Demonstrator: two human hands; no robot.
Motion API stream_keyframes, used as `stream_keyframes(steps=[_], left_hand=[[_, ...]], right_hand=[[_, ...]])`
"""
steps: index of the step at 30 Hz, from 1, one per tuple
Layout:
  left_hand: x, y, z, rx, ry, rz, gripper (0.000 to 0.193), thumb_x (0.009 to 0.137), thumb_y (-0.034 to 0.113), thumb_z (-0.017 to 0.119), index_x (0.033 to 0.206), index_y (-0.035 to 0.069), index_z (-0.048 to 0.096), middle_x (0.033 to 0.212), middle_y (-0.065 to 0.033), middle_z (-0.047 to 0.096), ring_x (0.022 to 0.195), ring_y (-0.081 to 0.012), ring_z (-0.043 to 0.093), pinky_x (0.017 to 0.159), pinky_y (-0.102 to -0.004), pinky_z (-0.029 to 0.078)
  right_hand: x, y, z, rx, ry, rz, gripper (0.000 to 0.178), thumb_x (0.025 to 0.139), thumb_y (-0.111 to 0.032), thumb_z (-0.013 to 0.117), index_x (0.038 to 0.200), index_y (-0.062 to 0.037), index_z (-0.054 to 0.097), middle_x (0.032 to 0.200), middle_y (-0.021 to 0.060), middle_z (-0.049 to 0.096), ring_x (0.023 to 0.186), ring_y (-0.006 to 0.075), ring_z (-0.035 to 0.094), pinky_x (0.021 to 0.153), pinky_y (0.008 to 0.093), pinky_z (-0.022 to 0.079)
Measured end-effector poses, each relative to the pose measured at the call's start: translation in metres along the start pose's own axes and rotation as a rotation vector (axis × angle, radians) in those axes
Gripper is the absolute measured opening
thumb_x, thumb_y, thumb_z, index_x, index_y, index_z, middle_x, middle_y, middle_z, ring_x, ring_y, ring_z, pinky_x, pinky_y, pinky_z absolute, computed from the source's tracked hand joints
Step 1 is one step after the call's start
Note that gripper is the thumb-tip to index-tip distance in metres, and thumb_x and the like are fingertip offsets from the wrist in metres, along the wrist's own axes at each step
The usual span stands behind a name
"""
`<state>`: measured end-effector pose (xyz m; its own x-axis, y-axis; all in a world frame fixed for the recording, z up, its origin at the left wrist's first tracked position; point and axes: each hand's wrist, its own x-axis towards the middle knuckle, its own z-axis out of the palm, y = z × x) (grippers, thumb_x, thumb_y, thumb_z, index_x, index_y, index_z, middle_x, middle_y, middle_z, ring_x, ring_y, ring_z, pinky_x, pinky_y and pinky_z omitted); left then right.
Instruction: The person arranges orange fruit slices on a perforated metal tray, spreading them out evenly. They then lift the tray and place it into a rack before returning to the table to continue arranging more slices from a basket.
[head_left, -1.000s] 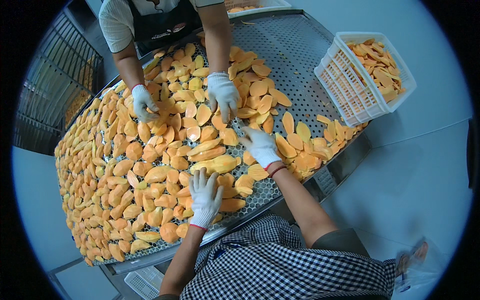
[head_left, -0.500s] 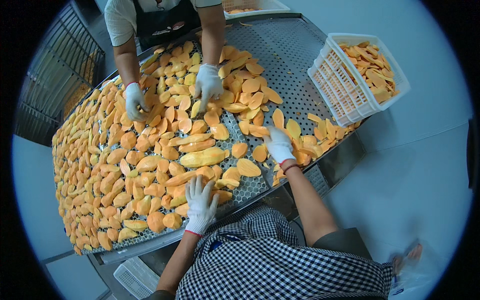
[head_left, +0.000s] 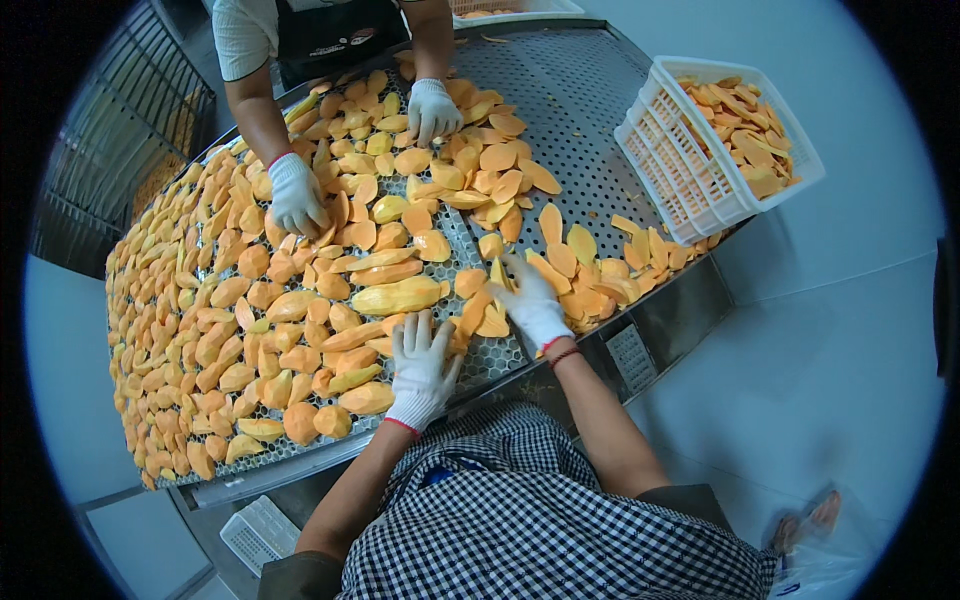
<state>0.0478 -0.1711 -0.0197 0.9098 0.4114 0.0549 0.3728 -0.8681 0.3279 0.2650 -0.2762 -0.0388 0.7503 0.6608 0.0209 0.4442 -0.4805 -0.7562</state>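
Observation:
Orange-yellow slices (head_left: 400, 296), whose exact kind I cannot tell, lie spread over a mesh rack (head_left: 494, 356). My left hand (head_left: 423, 368), in a white knit glove, rests with spread fingers on slices near the rack's front edge. My right hand (head_left: 532, 306), gloved alike, reaches over the seam between rack and perforated table (head_left: 560, 105). Its fingers are apart, touching slices (head_left: 473, 312) at their tips; no firm grip shows. Some slices under both hands are hidden. Right of it lies a loose pile (head_left: 600, 285).
Across the table a person in a dark apron (head_left: 340, 38) works among slices with gloved hands (head_left: 297, 195). A white basket (head_left: 655, 155) full of slices stands at the right edge. Below sits a white crate (head_left: 258, 535); a barred rack (head_left: 135, 120) stands far left.
My right hand has moved left from the loose pile to the seam, and a slice now lies by its fingertips. My left hand has shifted slightly right and up. The other person's hands have moved too.

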Motion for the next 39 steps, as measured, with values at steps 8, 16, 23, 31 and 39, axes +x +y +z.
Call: stream_keyframes(steps=[8,16,23,31,39], left_hand=[[0.006,0.003,0.015,0.117,-0.105,0.031,0.07,0.084,0.034,0.071,0.145,0.014,0.044,0.152,-0.0241,0.034,0.145,-0.0446,0.024,0.119,-0.0604,0.013],[0.041,-0.009,0.007,0.084,-0.001,0.072,0.064,0.084,0.028,0.071,0.141,0.013,0.046,0.141,-0.0212,0.039,0.137,-0.0422,0.031,0.115,-0.0593,0.019],[0.005,-0.053,-0.002,0.037,0.216,-0.058,0.05,0.088,0.028,0.067,0.133,0.01,0.054,0.145,-0.0232,0.042,0.138,-0.0429,0.034,0.116,-0.0568,0.022],[-0.075,-0.058,-0.014,0.056,-0.008,-0.05,0.067,0.081,0.033,0.076,0.14,0.016,0.05,0.15,-0.0247,0.035,0.143,-0.0453,0.026,0.12,-0.0579,0.014],[-0.056,-0.052,0.001,0.104,0.015,0.034,0.065,0.081,0.029,0.074,0.14,0.015,0.05,0.147,-0.0225,0.036,0.142,-0.0438,0.027,0.118,-0.0601,0.015]], right_hand=[[0.018,-0.001,-0.016,-0.178,-0.176,0.183,0.044,0.091,-0.023,0.061,0.135,-0.0163,0.055,0.114,0.0237,0.067,0.105,0.0416,0.064,0.089,0.0476,0.053],[-0.06,-0.016,-0.024,0.234,-0.354,-0.085,0.049,0.091,-0.022,0.063,0.138,-0.0115,0.055,0.129,0.0144,0.064,0.121,0.0309,0.06,0.105,0.0358,0.045],[-0.105,-0.008,0.012,-0.44,-0.301,-0.571,0.05,0.087,-0.034,0.067,0.134,-0.0238,0.058,0.137,0.0067,0.055,0.126,0.0289,0.049,0.105,0.0465,0.041],[-0.108,-0.009,0.01,-0.45,-0.329,-0.288,0.041,0.084,-0.017,0.069,0.124,-0.019,0.064,0.124,0.0011,0.062,0.117,0.0257,0.055,0.103,0.043,0.041],[-0.105,-0.031,0.048,-0.336,-0.257,-0.542,0.037,0.082,-0.027,0.073,0.118,-0.0231,0.07,0.124,0.0002,0.062,0.123,0.0264,0.051,0.109,0.0479,0.036]])
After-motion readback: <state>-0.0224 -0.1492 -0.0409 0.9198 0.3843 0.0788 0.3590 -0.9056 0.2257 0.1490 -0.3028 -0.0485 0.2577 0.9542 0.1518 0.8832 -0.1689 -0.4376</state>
